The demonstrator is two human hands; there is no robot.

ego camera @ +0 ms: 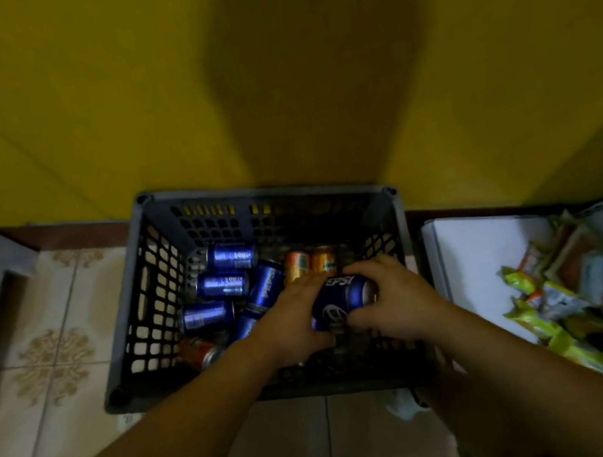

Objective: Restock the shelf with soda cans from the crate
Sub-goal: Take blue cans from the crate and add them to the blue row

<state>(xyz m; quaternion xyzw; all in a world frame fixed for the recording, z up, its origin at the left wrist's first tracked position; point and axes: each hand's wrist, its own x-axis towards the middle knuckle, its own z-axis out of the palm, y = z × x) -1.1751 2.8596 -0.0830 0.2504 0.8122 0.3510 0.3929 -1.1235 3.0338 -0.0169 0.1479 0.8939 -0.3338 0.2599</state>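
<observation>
The head camera looks down into the dark plastic crate (143,294), which sits on the tiled floor (53,349) against the yellow wall (111,100). Over its right half, the left hand (291,321) and the right hand (396,304) both curl their fingers round 1 blue soda can (343,299), held on its side between the palms, likely so 2 hands can steady and turn it upright. At least 5 more blue cans (217,282) lie tumbled at the crate's left and 2 orange cans (309,263) sit at the back, while the white shelf (475,251) just right of the crate, with snack packets (583,301) farther along, looks like where the can is headed.
</observation>
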